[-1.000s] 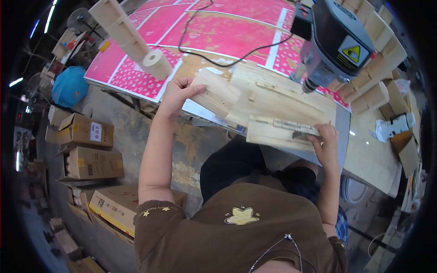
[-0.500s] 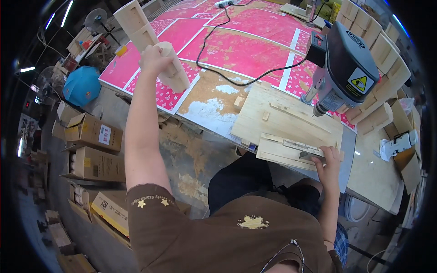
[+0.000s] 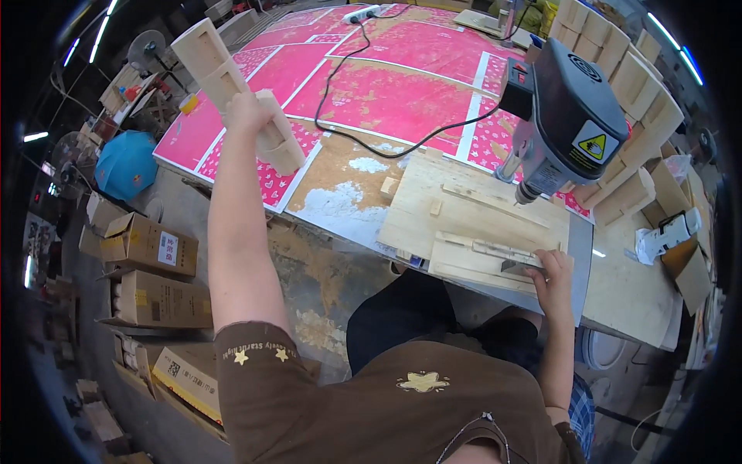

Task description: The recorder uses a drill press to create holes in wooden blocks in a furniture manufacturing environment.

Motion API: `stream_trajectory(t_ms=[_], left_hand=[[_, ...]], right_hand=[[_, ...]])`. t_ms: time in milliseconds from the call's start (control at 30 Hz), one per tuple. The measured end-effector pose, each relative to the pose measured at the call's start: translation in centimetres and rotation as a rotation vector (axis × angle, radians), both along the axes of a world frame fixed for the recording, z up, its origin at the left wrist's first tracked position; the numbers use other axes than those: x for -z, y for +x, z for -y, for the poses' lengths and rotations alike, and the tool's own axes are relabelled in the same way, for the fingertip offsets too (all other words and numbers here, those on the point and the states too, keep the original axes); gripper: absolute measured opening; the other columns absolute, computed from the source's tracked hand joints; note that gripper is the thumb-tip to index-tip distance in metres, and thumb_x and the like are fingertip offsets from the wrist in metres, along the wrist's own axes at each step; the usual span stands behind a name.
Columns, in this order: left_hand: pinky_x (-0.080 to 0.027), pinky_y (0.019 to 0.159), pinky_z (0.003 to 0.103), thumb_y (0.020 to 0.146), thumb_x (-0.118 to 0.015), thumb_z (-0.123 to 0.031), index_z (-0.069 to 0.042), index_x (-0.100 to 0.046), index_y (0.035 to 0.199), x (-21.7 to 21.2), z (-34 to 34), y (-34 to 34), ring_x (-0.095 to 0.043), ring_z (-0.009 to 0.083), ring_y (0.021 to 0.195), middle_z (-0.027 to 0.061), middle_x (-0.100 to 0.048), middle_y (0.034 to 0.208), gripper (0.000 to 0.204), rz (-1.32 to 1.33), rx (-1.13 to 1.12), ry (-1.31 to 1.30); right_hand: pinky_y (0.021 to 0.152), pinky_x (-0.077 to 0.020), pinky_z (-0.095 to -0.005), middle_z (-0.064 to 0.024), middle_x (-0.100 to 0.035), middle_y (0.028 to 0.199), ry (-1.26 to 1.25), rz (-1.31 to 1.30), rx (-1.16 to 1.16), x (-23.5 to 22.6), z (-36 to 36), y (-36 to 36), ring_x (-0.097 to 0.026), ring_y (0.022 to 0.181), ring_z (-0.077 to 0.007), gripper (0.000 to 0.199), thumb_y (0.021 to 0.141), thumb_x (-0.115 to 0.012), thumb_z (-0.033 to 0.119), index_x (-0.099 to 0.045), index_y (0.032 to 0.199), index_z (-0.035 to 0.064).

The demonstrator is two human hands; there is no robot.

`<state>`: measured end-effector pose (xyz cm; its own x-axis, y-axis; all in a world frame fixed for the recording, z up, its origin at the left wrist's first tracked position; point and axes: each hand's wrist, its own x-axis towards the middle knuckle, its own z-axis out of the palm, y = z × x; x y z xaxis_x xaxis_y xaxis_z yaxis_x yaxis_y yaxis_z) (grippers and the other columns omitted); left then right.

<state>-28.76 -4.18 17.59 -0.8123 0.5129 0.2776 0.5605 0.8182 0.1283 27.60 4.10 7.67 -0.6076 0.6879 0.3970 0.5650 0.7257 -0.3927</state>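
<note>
My left hand (image 3: 246,116) is raised out to the left and grips a pale wooden block (image 3: 277,139) against a long stack of similar wooden pieces (image 3: 205,54). My right hand (image 3: 553,272) rests flat on the near right edge of a light plywood jig board (image 3: 471,220) with thin wooden strips on it. A grey and black drill press head (image 3: 568,116) hangs over the board's far right corner.
The bench top is covered in pink patterned sheet (image 3: 402,69), worn through near the front. A black cable (image 3: 363,131) runs across it. Stacked wooden pieces (image 3: 626,100) line the right side. Cardboard boxes (image 3: 151,271) and a blue cap (image 3: 127,164) lie on the floor at left.
My left hand has lifted a wooden block off the jig board and carried it up and left to the long stack. My right hand stays on the board's edge.
</note>
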Motion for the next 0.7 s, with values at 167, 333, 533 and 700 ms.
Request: stream_trajectory(t_ms=[167,333,533,700], left_hand=[[-0.052,0.076,0.043,0.065,-0.068,-0.027,-0.001,-0.069,0.080,2.9,-1.2,-4.1,-0.066,0.0351,0.081,0.0216,-0.066,0.081,0.031,-0.154,0.165,0.058],[-0.045,0.086,0.047,0.067,-0.075,-0.031,-0.002,-0.052,0.115,3.7,1.0,-4.0,-0.056,0.0377,0.101,0.0231,-0.057,0.109,0.060,-0.459,0.196,0.112],[-0.039,0.067,0.033,0.076,-0.068,-0.007,0.001,-0.057,0.085,5.1,-0.3,13.3,-0.047,0.0228,0.071,0.0094,-0.049,0.077,0.016,-0.084,0.721,0.623],[-0.039,0.069,0.032,0.076,-0.065,-0.002,0.000,-0.053,0.076,5.6,3.4,22.5,-0.047,0.0221,0.072,0.0083,-0.049,0.075,0.012,0.155,0.819,0.676]], right_hand=[[0.075,-0.0402,-0.0426,-0.0122,-0.056,0.085,0.083,0.004,0.082,1.4,-0.7,0.9,-0.052,0.085,-0.0329,0.034,0.065,-0.072,0.010,-0.060,0.096,0.0051],[0.080,-0.0412,-0.0421,-0.0102,-0.057,0.092,0.069,-0.071,0.011,1.8,-0.9,0.3,-0.052,0.091,-0.0313,0.039,0.065,-0.074,0.015,-0.061,0.102,0.0085],[0.087,-0.0400,-0.0413,-0.0108,-0.059,0.102,0.265,-0.268,0.111,-3.3,-6.5,4.3,-0.052,0.101,-0.0304,0.039,0.067,-0.075,0.018,-0.062,0.103,0.0083],[0.096,-0.0347,-0.0449,-0.0137,-0.049,0.122,0.361,-0.245,0.741,-8.1,-21.0,11.2,-0.046,0.112,-0.0301,0.061,0.065,-0.075,0.027,-0.052,0.119,0.0087]])
